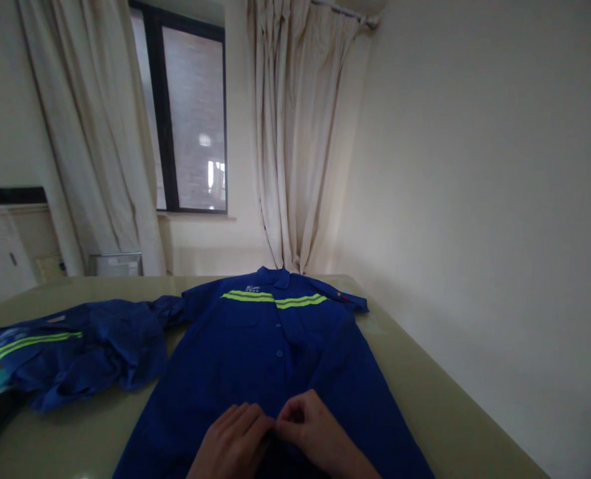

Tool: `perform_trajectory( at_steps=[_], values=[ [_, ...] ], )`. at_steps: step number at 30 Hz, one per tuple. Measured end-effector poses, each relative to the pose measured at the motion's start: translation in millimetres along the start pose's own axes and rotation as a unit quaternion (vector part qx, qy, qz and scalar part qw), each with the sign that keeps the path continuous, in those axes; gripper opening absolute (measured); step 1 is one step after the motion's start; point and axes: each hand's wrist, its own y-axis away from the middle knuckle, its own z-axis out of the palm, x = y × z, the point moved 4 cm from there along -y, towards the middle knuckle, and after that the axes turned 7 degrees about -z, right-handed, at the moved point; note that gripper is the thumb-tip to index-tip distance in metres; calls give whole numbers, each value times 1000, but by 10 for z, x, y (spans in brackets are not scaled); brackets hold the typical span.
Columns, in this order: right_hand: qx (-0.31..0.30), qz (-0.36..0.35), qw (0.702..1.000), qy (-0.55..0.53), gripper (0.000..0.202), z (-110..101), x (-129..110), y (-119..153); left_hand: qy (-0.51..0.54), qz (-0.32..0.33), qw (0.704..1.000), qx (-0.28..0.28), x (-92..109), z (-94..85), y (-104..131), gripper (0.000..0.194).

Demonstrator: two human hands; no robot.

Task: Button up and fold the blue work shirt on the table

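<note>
L hand point(235, 436) & R hand point(310, 426) meet at fingertips, both pinched on front edge of blue shirt point(225, 379); exact bit of cloth betw. them hidden. Shirt lies flat under hands on table point(437, 416), collar point(275, 275) pointing away. Buttons point(280, 354) just ahead of hands, yellow-green stripes point(248, 297) further up. To L of hands: 2nd blue garment point(110, 346), crumpled, w/ similar stripes; teal item, partly cut off, at far L. Bkgd, beyond table: window point(195, 120) ahead-L, curtains point(300, 133) either side.
</note>
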Motion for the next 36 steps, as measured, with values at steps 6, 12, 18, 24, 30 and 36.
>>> perform_trajectory(
  at_steps=[6,12,18,24,30,36],
  values=[
    [23,-74,988,136,10,43,-264,76,149,-195,961,-126,-196,152,43,23],
    [19,-62,985,162,7,136,-260,68,204,-261,926,-180,-170,87,5,15],
    [-5,-119,985,124,18,74,-357,99,187,-271,930,-162,-110,-20,-22,16],
    [5,-140,987,82,15,47,-367,59,276,-302,895,-175,-175,-10,-27,10],
    [35,-144,986,81,16,17,-324,19,216,-220,941,-140,-127,-82,-52,12],
    [56,-127,990,13,25,87,-300,-17,183,-152,967,-87,-77,-149,-54,20]
  ],
)
